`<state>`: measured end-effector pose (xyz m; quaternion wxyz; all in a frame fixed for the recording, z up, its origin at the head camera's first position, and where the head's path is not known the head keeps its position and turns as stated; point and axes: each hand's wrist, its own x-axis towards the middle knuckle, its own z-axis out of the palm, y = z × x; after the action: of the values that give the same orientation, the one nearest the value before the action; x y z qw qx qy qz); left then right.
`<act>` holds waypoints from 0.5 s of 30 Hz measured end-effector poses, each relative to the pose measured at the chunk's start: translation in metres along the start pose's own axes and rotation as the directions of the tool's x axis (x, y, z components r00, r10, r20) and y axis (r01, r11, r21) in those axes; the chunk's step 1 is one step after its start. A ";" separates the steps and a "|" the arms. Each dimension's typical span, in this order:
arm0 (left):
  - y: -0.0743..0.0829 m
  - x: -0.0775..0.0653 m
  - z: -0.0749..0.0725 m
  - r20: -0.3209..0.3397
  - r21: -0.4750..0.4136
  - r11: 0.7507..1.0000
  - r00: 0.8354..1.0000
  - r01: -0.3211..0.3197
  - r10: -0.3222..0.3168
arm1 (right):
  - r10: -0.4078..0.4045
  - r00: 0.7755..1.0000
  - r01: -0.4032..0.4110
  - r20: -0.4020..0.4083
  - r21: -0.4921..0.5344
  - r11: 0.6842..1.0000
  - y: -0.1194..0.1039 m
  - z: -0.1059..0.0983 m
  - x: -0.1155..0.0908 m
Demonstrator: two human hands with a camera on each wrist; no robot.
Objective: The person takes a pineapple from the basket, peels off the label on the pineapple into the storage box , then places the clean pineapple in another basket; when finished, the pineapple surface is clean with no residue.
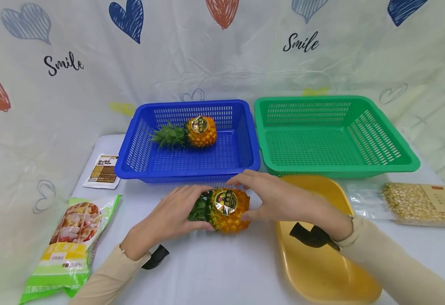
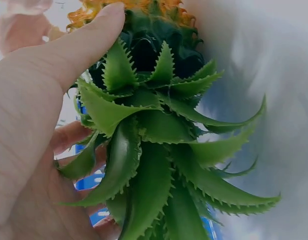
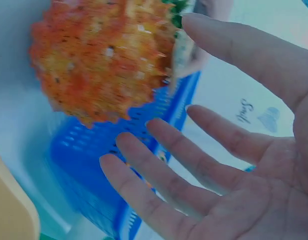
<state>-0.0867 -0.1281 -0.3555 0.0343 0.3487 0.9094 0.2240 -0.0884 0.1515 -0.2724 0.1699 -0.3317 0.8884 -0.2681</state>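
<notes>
In the head view a small pineapple (image 1: pixel 230 212) with a gold-and-black label lies in front of the blue basket, its leafy crown pointing left. My left hand (image 1: pixel 174 212) holds it around the crown end, thumb on the near side and fingers on the far side. In the left wrist view the thumb lies over the fruit's edge and the fingers reach behind the green leaves (image 2: pixel 154 125). My right hand (image 3: pixel 233 165) is spread beside the fruit's round end, thumb and fingers apart, with a gap to the orange skin in the right wrist view.
A second pineapple (image 1: pixel 202 132) lies in the blue basket (image 1: pixel 184 173). The green basket (image 1: pixel 336 169) stands to its right. A yellow tray (image 1: pixel 321 275) sits under my right forearm. Packets flank the workspace: a green bag (image 1: pixel 70 245), a small sachet (image 1: pixel 104 171) and a grain pack (image 1: pixel 420 203).
</notes>
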 end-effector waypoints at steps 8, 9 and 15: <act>-0.002 0.002 0.003 0.004 -0.037 0.998 0.999 0.044 -0.044 | -0.028 0.998 0.030 -0.054 0.032 0.999 0.002 -0.005 0.002; -0.002 0.002 0.003 0.004 -0.039 0.998 0.999 0.047 -0.047 | -0.024 0.998 0.026 -0.053 0.038 0.999 0.002 -0.005 0.004; -0.003 0.003 0.006 -0.041 -0.015 0.999 0.998 0.041 -0.041 | -0.002 0.999 0.002 -0.034 0.022 1.000 0.001 0.000 0.015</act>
<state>-0.0896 -0.1253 -0.3614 0.0225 0.3251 0.9153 0.2368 -0.0999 0.1418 -0.2744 0.1581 -0.3261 0.8878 -0.2835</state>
